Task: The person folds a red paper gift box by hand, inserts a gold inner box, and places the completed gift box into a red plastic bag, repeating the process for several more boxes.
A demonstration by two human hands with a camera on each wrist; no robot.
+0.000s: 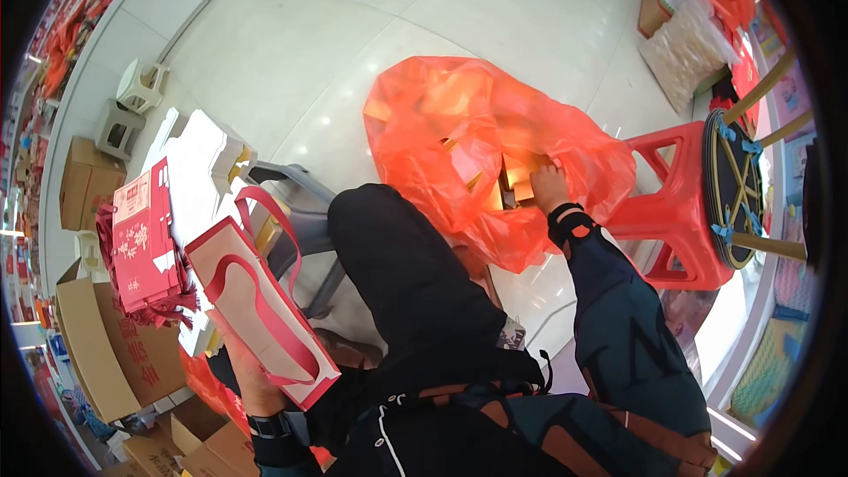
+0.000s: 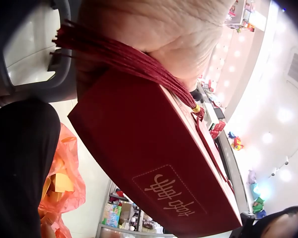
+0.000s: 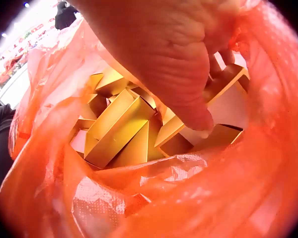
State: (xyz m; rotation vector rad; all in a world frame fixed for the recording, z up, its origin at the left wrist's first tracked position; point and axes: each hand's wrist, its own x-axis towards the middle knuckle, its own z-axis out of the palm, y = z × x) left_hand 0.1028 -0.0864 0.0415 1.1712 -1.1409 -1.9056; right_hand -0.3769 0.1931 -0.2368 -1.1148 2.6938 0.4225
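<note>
My left hand (image 1: 250, 377) holds an upright red paper gift bag (image 2: 134, 134), its mouth spread and its pale inside showing in the head view. Red ribbon handles (image 1: 281, 228) loop over the opening. A dark red tassel (image 2: 134, 62) crosses the palm in the left wrist view. On the right, my other hand (image 1: 549, 187) reaches into a translucent red plastic bag (image 1: 415, 97) on the floor. There its thumb lies over the edge of an open gold box (image 3: 231, 106), pinching the wall; the fingertips are partly hidden. Several more gold boxes (image 3: 116, 131) lie jumbled around it.
A stack of red gift bags (image 1: 141, 247) lies at my left beside white flat pieces (image 1: 203, 155). Below them stands an open cardboard carton (image 1: 88, 344). A grey stool (image 1: 309, 190) is near my knee, and a red stool (image 1: 676, 159) stands right of the plastic bag.
</note>
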